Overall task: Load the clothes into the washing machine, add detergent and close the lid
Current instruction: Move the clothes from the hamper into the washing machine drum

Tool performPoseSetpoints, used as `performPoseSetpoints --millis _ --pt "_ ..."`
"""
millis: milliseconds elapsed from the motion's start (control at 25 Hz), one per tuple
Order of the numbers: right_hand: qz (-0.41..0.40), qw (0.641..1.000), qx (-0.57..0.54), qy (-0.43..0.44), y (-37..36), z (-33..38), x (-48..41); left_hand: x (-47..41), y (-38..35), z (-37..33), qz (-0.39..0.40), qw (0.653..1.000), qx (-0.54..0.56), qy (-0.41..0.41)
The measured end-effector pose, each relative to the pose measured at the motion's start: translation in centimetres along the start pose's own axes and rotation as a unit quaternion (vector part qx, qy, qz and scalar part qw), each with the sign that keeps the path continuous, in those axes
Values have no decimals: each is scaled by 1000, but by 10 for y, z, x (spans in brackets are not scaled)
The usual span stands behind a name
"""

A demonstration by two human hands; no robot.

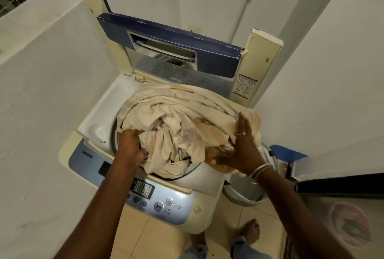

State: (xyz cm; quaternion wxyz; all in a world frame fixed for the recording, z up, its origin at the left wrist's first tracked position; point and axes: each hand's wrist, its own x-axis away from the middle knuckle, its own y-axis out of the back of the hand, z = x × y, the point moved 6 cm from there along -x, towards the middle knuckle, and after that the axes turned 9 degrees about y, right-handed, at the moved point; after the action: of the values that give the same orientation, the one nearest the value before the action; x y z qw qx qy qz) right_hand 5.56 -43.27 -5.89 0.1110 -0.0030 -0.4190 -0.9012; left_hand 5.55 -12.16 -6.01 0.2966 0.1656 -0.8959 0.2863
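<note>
A top-loading washing machine (99, 132) stands in front of me with its blue and cream lid (218, 55) folded up at the back. A large cream cloth (176, 117) with faint orange stains is bunched over the drum opening and spills past its rim. My left hand (129, 149) is closed on the cloth's near-left part, inside the drum's edge. My right hand (242, 150) grips the cloth's right side, thumb under a fold, beyond the machine's right edge. The drum's inside is mostly hidden by the cloth.
The blue control panel (162, 202) faces me at the front. A white laundry basket (245, 192) stands on the tiled floor right of the machine. White walls close in on both sides. A pink bowl (349, 223) sits lower right. My feet show below.
</note>
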Motion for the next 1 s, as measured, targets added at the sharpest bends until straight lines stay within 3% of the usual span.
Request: performPoseSetpoints --millis 80,200,360,440,560,600,680,800,880,1000 --pt "-22 999 36 -34 -9 -16 -6 0 -2 4 -1 999 13 37" --pt "-108 993 -14 -47 4 -9 -17 4 -7 3 -1 998 -10 59" --pt "-253 966 -46 14 48 38 -13 17 -3 -18 35 994 -100 1" --pt "-302 949 -82 43 75 73 -11 17 4 -28 1 966 -248 -65" --pt "-380 915 -102 89 117 133 -12 3 6 -34 -56 866 -491 -75" --pt "-392 908 -104 100 125 152 -14 1 7 -40 -90 840 -530 -67" --pt "-394 906 -96 120 131 185 -18 14 -2 -59 -110 839 -524 -101" --pt "-386 906 -89 152 126 222 -31 48 -47 -82 53 843 -455 -280" --pt "-381 905 -85 166 114 240 -36 82 -86 -87 167 798 -449 -365" --pt "-371 895 -156 191 103 252 -36 103 -118 -103 132 795 -418 -420"
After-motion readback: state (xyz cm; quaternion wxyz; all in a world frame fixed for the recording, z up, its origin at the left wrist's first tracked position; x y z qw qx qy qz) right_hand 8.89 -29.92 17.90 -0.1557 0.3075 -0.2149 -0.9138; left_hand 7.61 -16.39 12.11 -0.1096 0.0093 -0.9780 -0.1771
